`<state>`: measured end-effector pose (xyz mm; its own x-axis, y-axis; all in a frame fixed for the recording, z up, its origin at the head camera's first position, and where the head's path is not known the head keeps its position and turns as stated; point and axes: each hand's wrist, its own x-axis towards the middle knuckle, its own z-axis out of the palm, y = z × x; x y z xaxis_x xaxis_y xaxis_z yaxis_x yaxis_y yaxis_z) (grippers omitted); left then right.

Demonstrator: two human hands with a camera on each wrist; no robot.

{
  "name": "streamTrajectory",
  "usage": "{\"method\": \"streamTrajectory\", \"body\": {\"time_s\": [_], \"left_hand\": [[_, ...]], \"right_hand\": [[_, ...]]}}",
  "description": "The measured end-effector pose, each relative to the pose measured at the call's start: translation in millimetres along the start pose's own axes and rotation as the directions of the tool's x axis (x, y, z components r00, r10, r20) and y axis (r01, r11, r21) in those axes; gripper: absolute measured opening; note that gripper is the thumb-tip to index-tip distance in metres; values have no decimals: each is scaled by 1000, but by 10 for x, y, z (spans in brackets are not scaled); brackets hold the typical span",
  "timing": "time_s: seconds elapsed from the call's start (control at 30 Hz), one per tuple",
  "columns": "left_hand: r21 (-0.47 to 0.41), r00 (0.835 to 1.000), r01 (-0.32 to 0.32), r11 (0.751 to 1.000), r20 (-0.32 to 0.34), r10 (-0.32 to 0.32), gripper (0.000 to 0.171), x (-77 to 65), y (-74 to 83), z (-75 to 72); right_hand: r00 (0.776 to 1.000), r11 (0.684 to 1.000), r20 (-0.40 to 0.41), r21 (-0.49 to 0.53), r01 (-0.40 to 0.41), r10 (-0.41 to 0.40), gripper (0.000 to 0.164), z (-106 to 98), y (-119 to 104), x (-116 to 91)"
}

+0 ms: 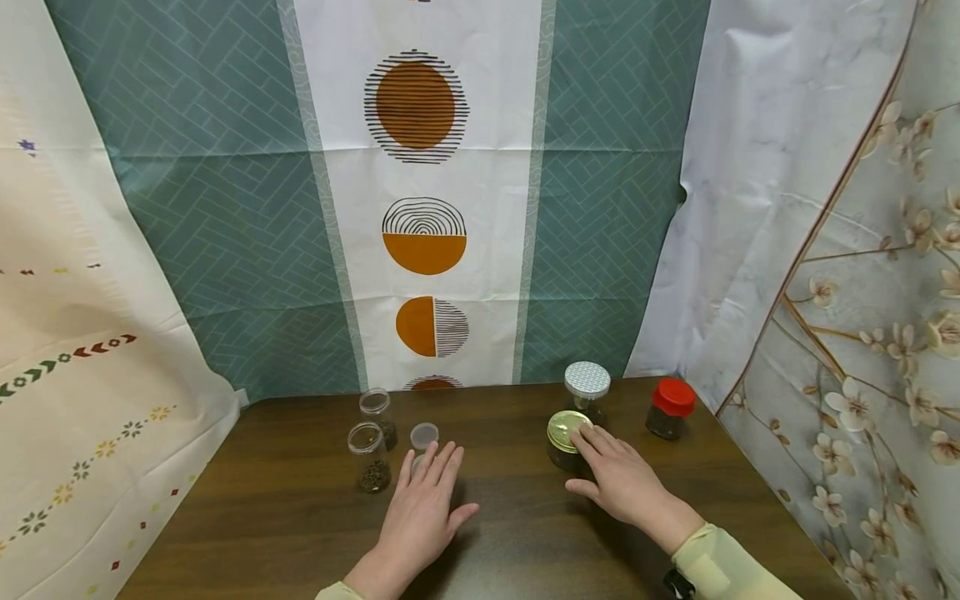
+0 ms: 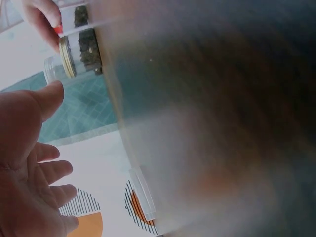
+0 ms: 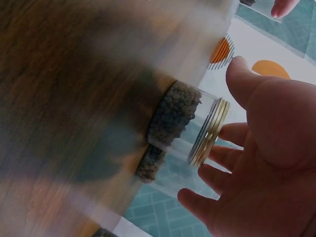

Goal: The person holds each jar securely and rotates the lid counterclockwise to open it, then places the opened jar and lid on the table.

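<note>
My left hand [image 1: 422, 515] is held over the table with its fingers straight and nothing in its grasp. Under its fingertips are a loose clear lid [image 1: 424, 434] and a second one, partly hidden by the fingers. Just left of them stand two lidless clear jars, a front one [image 1: 369, 457] with dark bits at the bottom and one behind it [image 1: 376, 403]. At the right, the extended fingers of my right hand [image 1: 621, 482] touch the gold lid of a clear jar [image 3: 175, 116], which holds dark granules. Its thumb stays away from the jar.
A jar with a white patterned lid [image 1: 587, 380] stands right behind the gold-lidded one. Farther right is a jar with a red lid [image 1: 672, 398]. The brown table [image 1: 517, 533] ends at a hanging green and white cloth [image 1: 607, 208], with curtains on both sides.
</note>
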<state>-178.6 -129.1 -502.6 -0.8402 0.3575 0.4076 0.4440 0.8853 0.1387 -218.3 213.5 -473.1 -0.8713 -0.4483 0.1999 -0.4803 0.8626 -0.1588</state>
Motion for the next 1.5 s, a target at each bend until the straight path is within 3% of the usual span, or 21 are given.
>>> {"method": "streamTrajectory", "body": {"time_s": [0.67, 1.5], "left_hand": [[-35, 998, 14, 999, 61, -12, 81, -40, 5, -24], [-58, 995, 48, 997, 93, -43, 82, -84, -32, -69]], "right_hand": [[997, 997, 24, 44, 67, -68, 78, 73, -124, 1], [976, 976, 11, 1, 216, -216, 78, 110, -413, -19]]}}
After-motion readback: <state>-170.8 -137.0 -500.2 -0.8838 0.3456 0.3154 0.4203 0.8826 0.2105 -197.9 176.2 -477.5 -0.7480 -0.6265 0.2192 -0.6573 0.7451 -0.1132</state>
